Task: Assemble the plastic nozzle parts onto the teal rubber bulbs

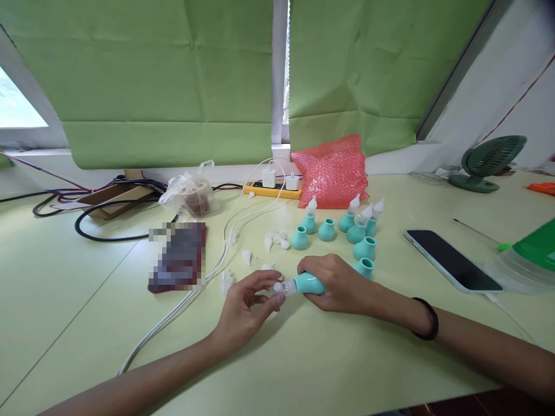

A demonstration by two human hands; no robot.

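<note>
Fingers (323, 271) of the right hand (342, 283) are curled around a teal, pear-shaped soft rubber bulb (309, 283), which lies on its side just above the pale yellow-green table (303, 358), near the middle of the scene, with its neck pointing left. The left hand (243, 306) meets it there. Its thumb and forefinger tips (279, 299) pinch a small clear plastic nozzle (280, 287) that sits at the bulb's mouth. I cannot tell whether the nozzle is fully seated.

The work in hand looks like joining the nozzle to the bulb. To do it well, I judge that the right hand should grip close to the neck, so the soft body does not buckle. The left hand should hold the nozzle in line with the opening and press it straight in, perhaps with a slight twist, until its collar sits flush all round. A tilted push would likely fold the rubber lip.

Just beyond the hands stand more teal bulbs without nozzles (327, 230). To their right are several teal bulbs already capped with clear nozzles (358, 228). A scatter of loose clear nozzles (275, 238) lies a little to the left. A white cable (173, 323) runs across the table on the left. A dark smartphone (453, 260) lies flat to the right, and a pink bubble-wrap bag (332, 167) leans at the far edge. A black band (427, 318) circles the right wrist.
</note>
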